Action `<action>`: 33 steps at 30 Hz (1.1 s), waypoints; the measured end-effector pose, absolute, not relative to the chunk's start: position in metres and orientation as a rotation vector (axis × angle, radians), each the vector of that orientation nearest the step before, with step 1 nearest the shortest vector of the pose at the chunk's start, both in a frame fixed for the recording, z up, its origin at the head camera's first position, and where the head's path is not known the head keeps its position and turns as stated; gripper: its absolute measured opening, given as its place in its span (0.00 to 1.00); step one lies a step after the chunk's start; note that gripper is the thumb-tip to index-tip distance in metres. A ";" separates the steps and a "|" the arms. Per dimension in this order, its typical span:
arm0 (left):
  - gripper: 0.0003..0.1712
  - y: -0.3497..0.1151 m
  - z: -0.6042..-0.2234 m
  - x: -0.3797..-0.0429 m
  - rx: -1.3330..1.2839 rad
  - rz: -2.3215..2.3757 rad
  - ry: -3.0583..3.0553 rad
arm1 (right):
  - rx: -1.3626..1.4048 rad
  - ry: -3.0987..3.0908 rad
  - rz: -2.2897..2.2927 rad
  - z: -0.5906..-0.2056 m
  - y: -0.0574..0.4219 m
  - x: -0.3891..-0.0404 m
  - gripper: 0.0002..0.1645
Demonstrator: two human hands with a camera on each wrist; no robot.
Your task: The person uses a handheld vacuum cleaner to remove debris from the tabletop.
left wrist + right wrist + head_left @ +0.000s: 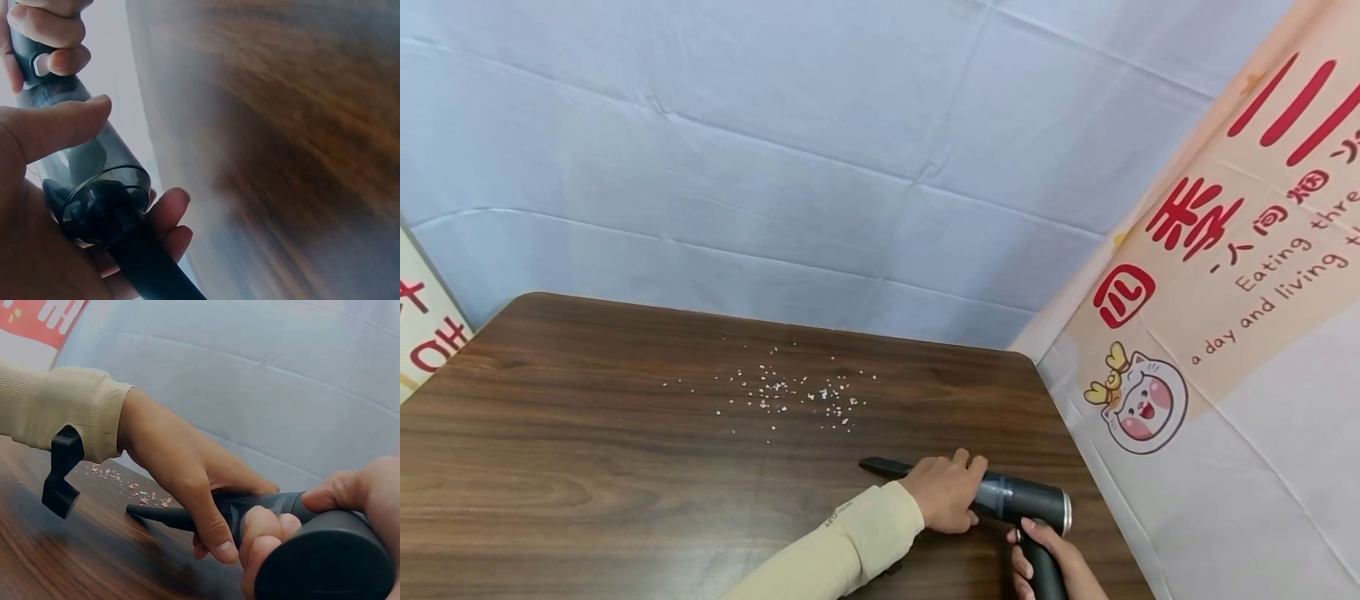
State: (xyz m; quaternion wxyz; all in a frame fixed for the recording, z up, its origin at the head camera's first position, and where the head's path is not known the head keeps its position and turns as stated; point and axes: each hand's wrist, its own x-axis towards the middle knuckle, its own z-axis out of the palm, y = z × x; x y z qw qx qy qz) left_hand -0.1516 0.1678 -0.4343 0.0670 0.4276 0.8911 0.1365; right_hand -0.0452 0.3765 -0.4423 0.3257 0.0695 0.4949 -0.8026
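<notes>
Right hand is gripping the vacuum handle, left hand is clasping its barrel; keeping the nozzle low toward crumbs ahead matters.

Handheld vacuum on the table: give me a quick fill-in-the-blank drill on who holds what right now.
1. The right hand grips the handheld vacuum by its ____.
2. The left hand wraps the clear barrel just behind the black ____.
3. The crumbs lie scattered on the brown ____.
4. The left arm wears a ____ sleeve.

Missing words: handle; nozzle; table; cream
</notes>
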 end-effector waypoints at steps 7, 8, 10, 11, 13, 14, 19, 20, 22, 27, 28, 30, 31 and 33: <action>0.34 0.164 -0.438 -0.156 1.301 0.379 2.732 | 0.172 1.305 -2.126 -0.447 0.367 -0.049 0.21; 0.34 0.163 -0.438 -0.157 1.300 0.377 2.735 | 0.172 1.309 -2.128 -0.448 0.366 -0.050 0.21; 0.33 0.162 -0.439 -0.159 1.295 0.381 2.744 | 0.169 1.332 -2.129 -0.448 0.363 -0.051 0.21; 0.33 0.162 -0.440 -0.160 1.292 0.387 2.748 | 0.167 1.349 -2.129 -0.448 0.362 -0.052 0.21; 0.34 0.161 -0.440 -0.161 1.289 0.400 2.751 | 0.167 1.386 -2.128 -0.447 0.360 -0.053 0.21; 0.34 0.160 -0.440 -0.162 1.287 0.406 2.752 | 0.172 1.404 -2.129 -0.446 0.358 -0.054 0.21; 0.33 0.157 -0.439 -0.166 1.275 0.417 2.765 | 0.230 1.474 -2.134 -0.443 0.352 -0.058 0.21; 0.33 0.157 -0.440 -0.167 1.273 0.417 2.769 | 0.240 1.490 -2.137 -0.443 0.350 -0.059 0.21; 0.33 0.156 -0.440 -0.168 1.270 0.418 2.784 | 0.256 1.525 -2.141 -0.443 0.347 -0.060 0.20; 0.34 0.153 -0.441 -0.172 1.255 0.410 2.820 | 0.300 1.611 -2.155 -0.443 0.339 -0.062 0.20; 0.34 0.152 -0.441 -0.173 1.252 0.408 2.822 | 0.311 1.627 -2.157 -0.443 0.337 -0.063 0.20; 0.35 0.151 -0.441 -0.175 1.250 0.406 2.822 | 0.325 1.653 -2.160 -0.443 0.334 -0.064 0.20; 0.35 0.151 -0.441 -0.176 1.249 0.408 2.820 | 0.331 1.662 -2.162 -0.444 0.332 -0.065 0.20; 0.35 0.150 -0.442 -0.178 1.251 0.412 2.817 | 0.341 1.671 -2.164 -0.444 0.330 -0.066 0.20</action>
